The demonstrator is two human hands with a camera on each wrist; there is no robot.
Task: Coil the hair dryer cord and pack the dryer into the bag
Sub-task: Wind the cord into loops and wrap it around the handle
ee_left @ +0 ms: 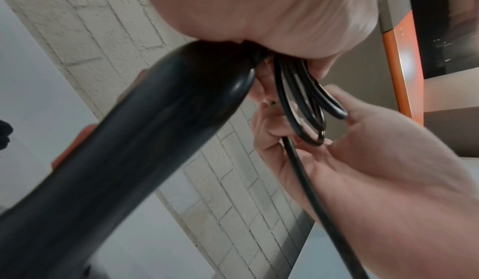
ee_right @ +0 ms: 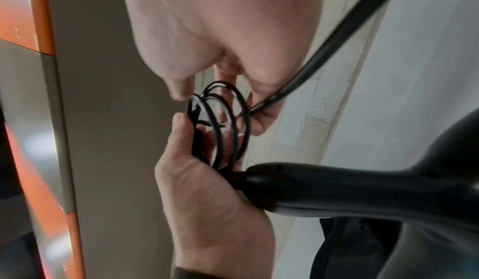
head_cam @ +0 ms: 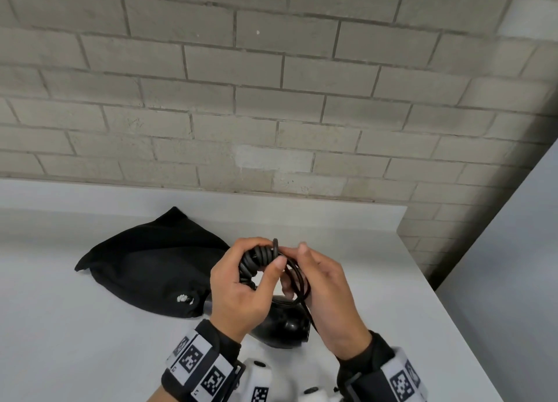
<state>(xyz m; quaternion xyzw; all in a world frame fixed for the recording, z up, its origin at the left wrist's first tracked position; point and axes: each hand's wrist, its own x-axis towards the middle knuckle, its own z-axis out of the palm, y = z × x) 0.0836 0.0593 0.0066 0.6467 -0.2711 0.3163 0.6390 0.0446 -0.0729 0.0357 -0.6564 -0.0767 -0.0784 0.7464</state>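
My left hand grips a bundle of black cord coils above the table, thumb pressed on the loops. The loops sit right at the end of the black hair dryer handle, which butts against my left palm. My right hand pinches the loose cord strand just right of the coils. The strand runs down past the right palm. The dryer body lies below both hands, mostly hidden. A black drawstring bag lies on the table to the left.
The white table meets a grey brick wall at the back, and its right edge runs diagonally near my right wrist. A grey and orange panel shows behind the hands in the wrist views.
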